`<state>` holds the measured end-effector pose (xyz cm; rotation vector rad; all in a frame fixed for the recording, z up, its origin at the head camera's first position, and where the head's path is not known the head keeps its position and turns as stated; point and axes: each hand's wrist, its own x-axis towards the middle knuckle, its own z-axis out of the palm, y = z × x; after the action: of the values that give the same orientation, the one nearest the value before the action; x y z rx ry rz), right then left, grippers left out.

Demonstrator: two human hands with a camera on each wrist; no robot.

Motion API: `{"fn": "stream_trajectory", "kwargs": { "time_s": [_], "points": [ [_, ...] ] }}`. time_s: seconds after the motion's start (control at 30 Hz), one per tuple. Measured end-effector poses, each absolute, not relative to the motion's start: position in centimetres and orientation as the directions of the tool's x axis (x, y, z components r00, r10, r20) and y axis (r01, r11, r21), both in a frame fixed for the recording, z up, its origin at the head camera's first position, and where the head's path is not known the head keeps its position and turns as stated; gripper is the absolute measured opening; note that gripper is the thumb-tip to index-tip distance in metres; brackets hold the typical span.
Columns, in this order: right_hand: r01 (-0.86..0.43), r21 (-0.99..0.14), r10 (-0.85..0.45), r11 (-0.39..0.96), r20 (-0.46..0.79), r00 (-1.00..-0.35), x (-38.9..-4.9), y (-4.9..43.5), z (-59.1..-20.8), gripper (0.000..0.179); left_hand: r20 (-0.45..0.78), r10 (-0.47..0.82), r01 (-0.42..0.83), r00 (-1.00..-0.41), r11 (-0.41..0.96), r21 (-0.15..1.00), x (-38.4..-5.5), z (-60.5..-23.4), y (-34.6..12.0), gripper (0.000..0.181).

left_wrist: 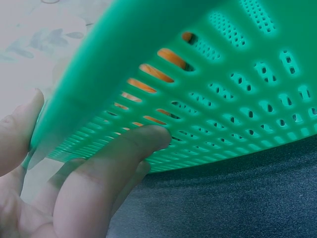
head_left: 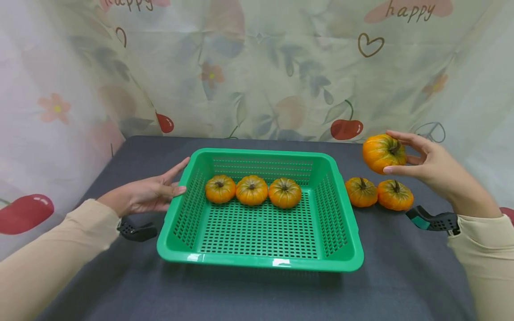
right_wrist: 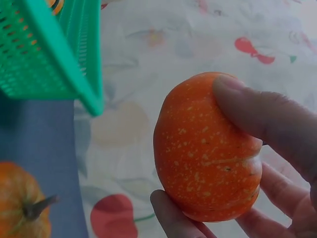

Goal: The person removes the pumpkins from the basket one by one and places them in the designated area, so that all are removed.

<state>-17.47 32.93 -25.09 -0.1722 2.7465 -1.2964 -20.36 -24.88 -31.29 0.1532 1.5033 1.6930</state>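
Observation:
A small orange pumpkin [head_left: 381, 154] is gripped by my right hand [head_left: 431, 167], raised above the table right of the basket. In the right wrist view, thumb and fingers hold the speckled pumpkin [right_wrist: 205, 153] from opposite sides. At the left side of the green plastic basket [head_left: 259, 264], my left hand [head_left: 146, 194] has its fingers spread against the rim and outer wall. The left wrist view shows a finger [left_wrist: 121, 158] touching the slotted wall [left_wrist: 237, 104]. Inside, three pumpkins [head_left: 251, 190] sit in a row near the back wall.
Two more pumpkins, one [head_left: 361, 192] beside the basket and another [head_left: 395, 195] to its right, rest on the dark tablecloth [head_left: 257, 296] below my right hand. A patterned curtain [head_left: 261, 80] hangs behind the table and along both sides.

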Motion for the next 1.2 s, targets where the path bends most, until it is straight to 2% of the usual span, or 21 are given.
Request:
{"fn": "stream_trajectory", "kwargs": {
  "time_s": [0.17, 0.43, 0.9, 1.2],
  "points": [
    [-0.019, -0.755, -0.106, 0.655, -0.067, -0.992, -17.4, 34.4, -26.3, 0.076, -0.424, 0.649, -0.505, -0.632, 0.07, 0.86, -20.4, -31.3, -24.9, 0.09],
    [-0.025, -0.749, -0.019, 0.662, 0.017, -1.0, -17.6, 37.0, -28.3, 0.076, -0.43, 0.645, -0.509, -0.631, 0.073, 0.857, -20.3, -31.3, -24.8, 0.091],
    [0.07, -0.66, 0.09, 0.748, -0.003, -0.996, -17.7, 40.7, -30.6, 0.083, -0.426, 0.64, -0.496, -0.64, 0.08, 0.865, -20.3, -31.3, -24.8, 0.091],
    [0.101, -0.656, 0.122, 0.748, -0.014, -0.992, -17.7, 42.7, -32.2, 0.086, -0.419, 0.647, -0.49, -0.637, 0.08, 0.868, -20.4, -31.3, -24.8, 0.09]
  ]
}}
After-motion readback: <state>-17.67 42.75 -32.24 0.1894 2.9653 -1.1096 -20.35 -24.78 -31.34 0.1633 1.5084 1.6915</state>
